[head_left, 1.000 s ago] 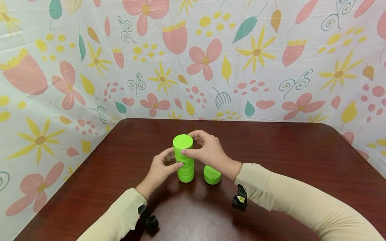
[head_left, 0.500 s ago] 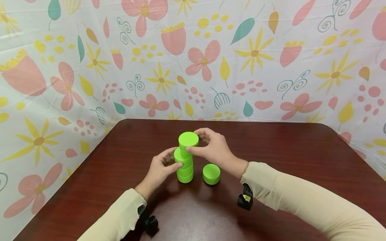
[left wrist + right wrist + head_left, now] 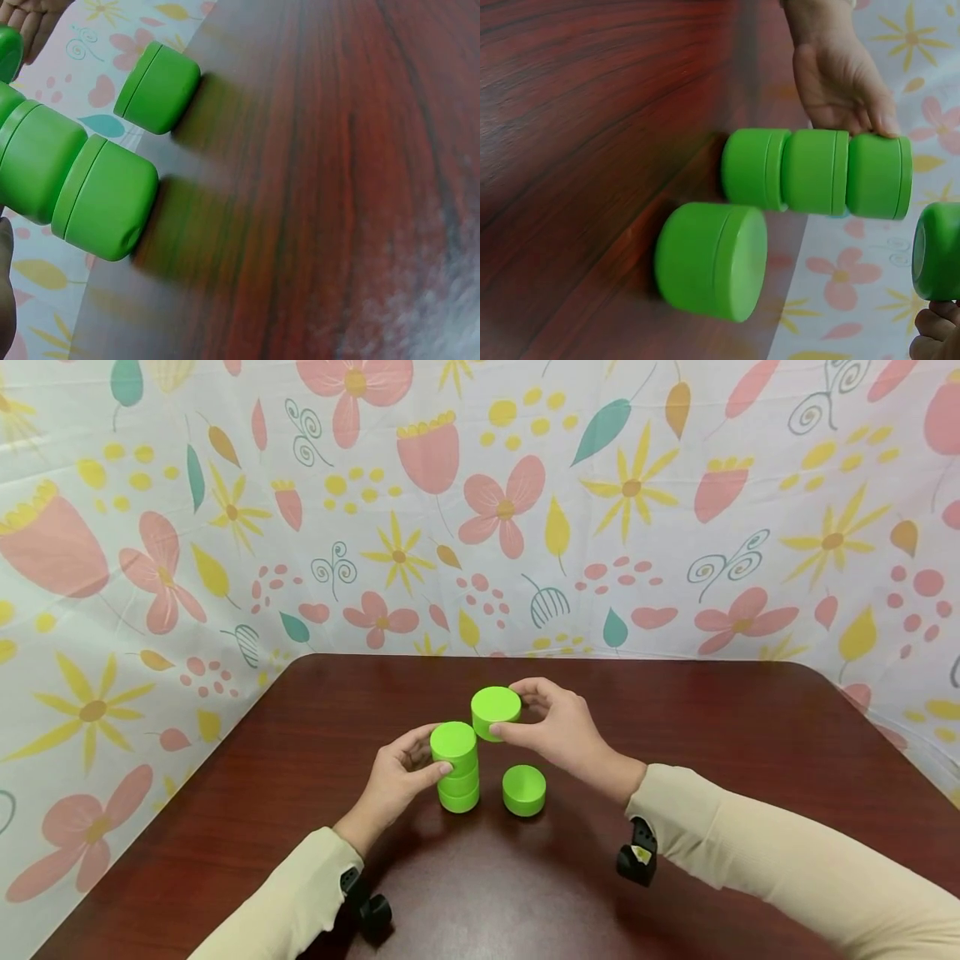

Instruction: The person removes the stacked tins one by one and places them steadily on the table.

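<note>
Three lidded round green jars [image 3: 456, 777] stand stacked upright on the table. My left hand [image 3: 393, 783] grips the stack near its top jar, thumb on the near side and fingers behind. In the air to the right of the stack, my right hand [image 3: 558, 724] holds another green jar [image 3: 495, 703] between thumb and fingers, its base above the table. A single green jar [image 3: 524, 791] stands by itself to the right of the stack. The right wrist view shows the stacked jars [image 3: 815, 171] with a lid seam on each, and part of the held jar [image 3: 939, 251].
A dark reddish wooden table [image 3: 660, 710] with rounded far corners bears the jars. Behind it and at the left hangs a white cloth [image 3: 480, 510] printed with flowers and leaves. Each wrist wears a black strap with a small camera [image 3: 637, 860].
My right hand has lifted the topmost jar off the stack and moved it to the right. The left hand stays at the stack. The lone jar stands where it was.
</note>
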Tool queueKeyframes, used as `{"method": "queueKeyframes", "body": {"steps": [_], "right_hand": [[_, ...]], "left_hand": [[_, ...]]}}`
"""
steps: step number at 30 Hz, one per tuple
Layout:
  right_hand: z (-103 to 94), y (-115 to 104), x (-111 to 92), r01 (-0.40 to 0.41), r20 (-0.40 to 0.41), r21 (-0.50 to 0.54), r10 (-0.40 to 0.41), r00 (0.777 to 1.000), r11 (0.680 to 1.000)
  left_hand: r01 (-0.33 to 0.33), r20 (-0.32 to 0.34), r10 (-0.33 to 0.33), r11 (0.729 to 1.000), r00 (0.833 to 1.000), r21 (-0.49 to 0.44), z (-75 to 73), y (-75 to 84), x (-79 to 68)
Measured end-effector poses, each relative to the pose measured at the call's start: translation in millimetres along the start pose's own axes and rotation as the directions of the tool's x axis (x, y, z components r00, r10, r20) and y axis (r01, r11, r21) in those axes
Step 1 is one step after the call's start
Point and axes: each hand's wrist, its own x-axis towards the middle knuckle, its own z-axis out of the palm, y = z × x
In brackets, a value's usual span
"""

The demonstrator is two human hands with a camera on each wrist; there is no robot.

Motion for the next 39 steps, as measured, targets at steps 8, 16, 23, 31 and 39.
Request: {"method": "queueKeyframes", "body": {"steps": [8, 16, 23, 31, 39], "right_hand": [[-15.3, 9.1, -11.2, -0.069, -0.016, 0.000, 0.069, 0.997, 0.998], [-26.9, 19.4, -22.5, -0.099, -0.063, -0.028, 0.097, 0.993, 0.995], [-32.8, 26.5, -32.5, -0.091, -0.095, -0.028, 0.088, 0.992, 0.995], [-36.7, 34.1, -42.6, -0.117, -0.104, -0.051, 0.111, 0.988, 0.992], [-36.8, 43.7, -51.9, -0.142, -0.114, -0.031, 0.138, 0.984, 0.989]], "left_hand": [[0.004, 0.002, -0.004, 1.000, 1.000, 0.007, -1.6, -1.1, 0.2], [0.023, 0.001, -0.023, 1.000, 1.000, 0.012, -1.2, 1.2, 1.1], [0.031, -0.014, -0.031, 0.999, 0.999, 0.012, 0.0, 1.4, -0.4], [0.024, -0.013, -0.024, 1.000, 1.000, -0.004, 0.2, 0.4, -0.4], [-0.004, -0.014, 0.004, 1.000, 1.000, 0.001, 0.2, 0.3, -0.8]]}}
